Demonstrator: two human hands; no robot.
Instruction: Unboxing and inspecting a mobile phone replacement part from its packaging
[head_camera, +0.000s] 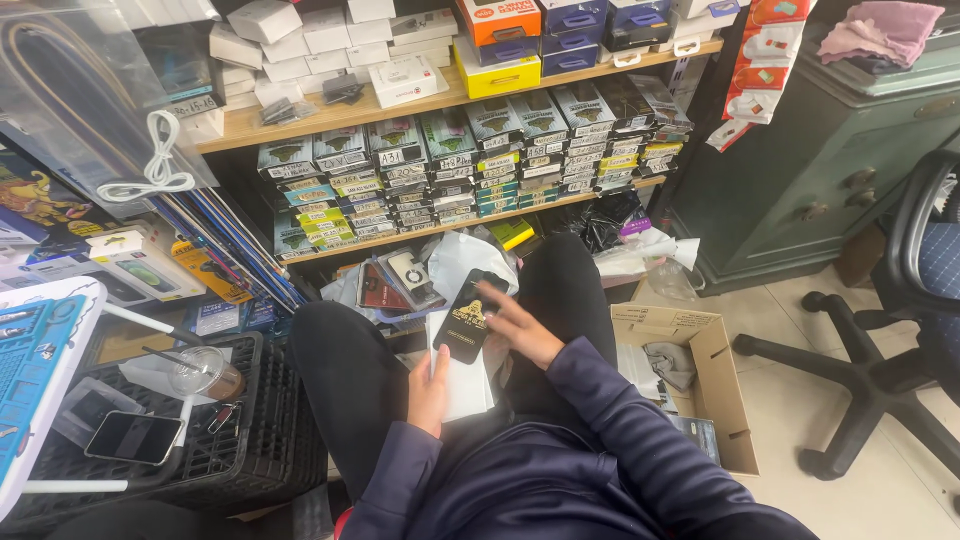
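item: black flat pack (466, 322), frame centre, on lap | left hand (430, 388) gripping white stack (462, 385) under it | right hand (520, 327) fingers spread on pack | tip: judged best to keep stack level

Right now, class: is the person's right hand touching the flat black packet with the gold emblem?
Touching: the head view shows the right hand with fingers laid on the black packet.
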